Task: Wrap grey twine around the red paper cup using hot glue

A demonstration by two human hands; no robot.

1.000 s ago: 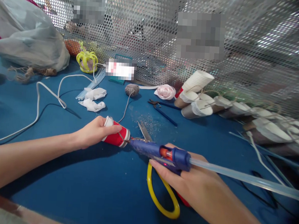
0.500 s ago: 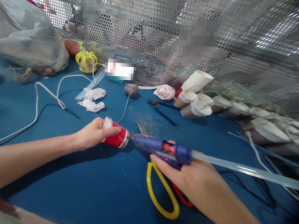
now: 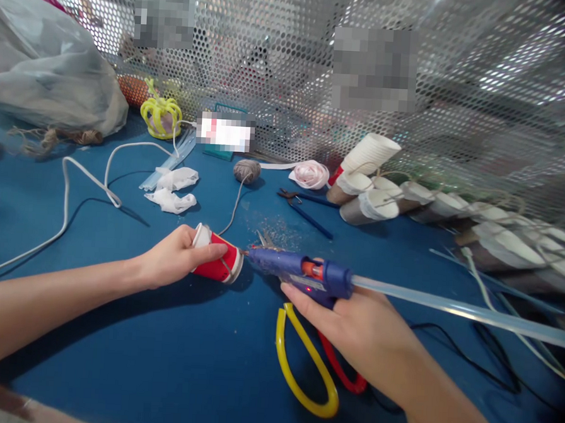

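My left hand [image 3: 173, 256] is closed around a red and white paper cup [image 3: 217, 270] tipped on its side, its base end toward the right. Grey yarn lies against the cup and runs back to a small yarn ball [image 3: 247, 171]. In my right hand [image 3: 352, 322] is a blue hot glue gun [image 3: 289, 267], its red light lit and a long clear glue stick [image 3: 438, 308] sticking out the back. The gun's nozzle is at the cup's base edge; whether it touches is hard to tell. Scissors [image 3: 281, 366] with yellow and red handles lie under the gun, their blades partly hidden.
Behind stand blue-handled pliers [image 3: 306, 213], a pink ribbon roll [image 3: 310, 174] and a row of wrapped paper cups [image 3: 370, 205]. To the left are crumpled white scraps [image 3: 172, 199], a white cable [image 3: 65, 194] and a plastic bag [image 3: 57, 67]. A perforated metal panel [image 3: 280, 79] closes off the back.
The glue gun and my right hand have shifted slightly left and up, with the nozzle staying near the cup's base edge. My left hand keeps its hold on the cup.
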